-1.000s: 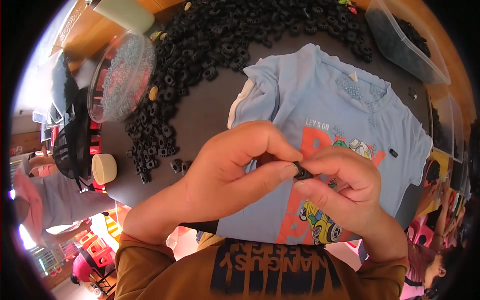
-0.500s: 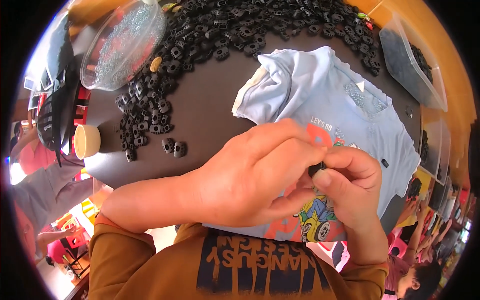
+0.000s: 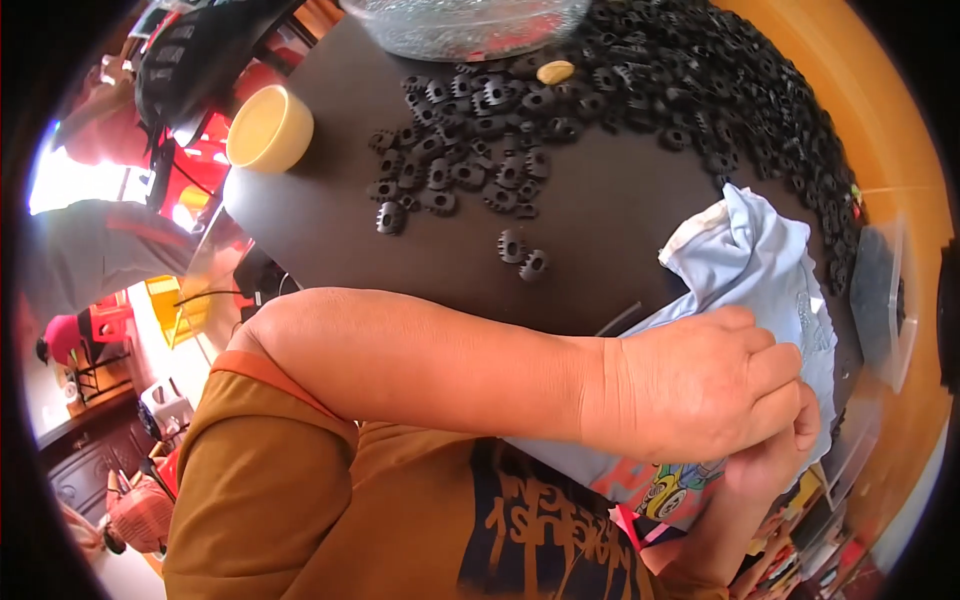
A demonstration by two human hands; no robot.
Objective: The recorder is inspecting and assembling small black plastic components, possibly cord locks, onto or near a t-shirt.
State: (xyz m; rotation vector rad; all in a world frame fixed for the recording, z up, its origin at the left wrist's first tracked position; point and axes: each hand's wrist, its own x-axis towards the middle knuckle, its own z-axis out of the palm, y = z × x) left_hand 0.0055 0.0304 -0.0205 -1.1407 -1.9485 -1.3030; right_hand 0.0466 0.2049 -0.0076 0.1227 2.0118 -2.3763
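My left hand [image 3: 695, 385] reaches across from the left, its fingers curled closed against my right hand [image 3: 785, 440]. The fingers of my right hand are bent and pressed together under the left. Whatever lies between the fingertips is hidden by my left hand. Beneath both hands a light blue printed T-shirt [image 3: 750, 235] is spread on the dark table. Two small black toothed plastic pieces [image 3: 512, 246] lie apart from the others, beyond my left forearm. A loose group of the same black pieces [image 3: 438, 172] sits farther off.
A large heap of black toothed pieces [image 3: 780, 110] runs along the far right side of the dark table [image 3: 340, 220]. At the far edge stands a clear tub of small silvery parts [image 3: 470, 30]. A cream cup [image 3: 262, 130] stands at left, a clear bin [image 3: 880, 300] at right.
The view has turned, so the table things sit differently in it. A small black piece showed between my fingertips earlier; my left hand now covers that spot.
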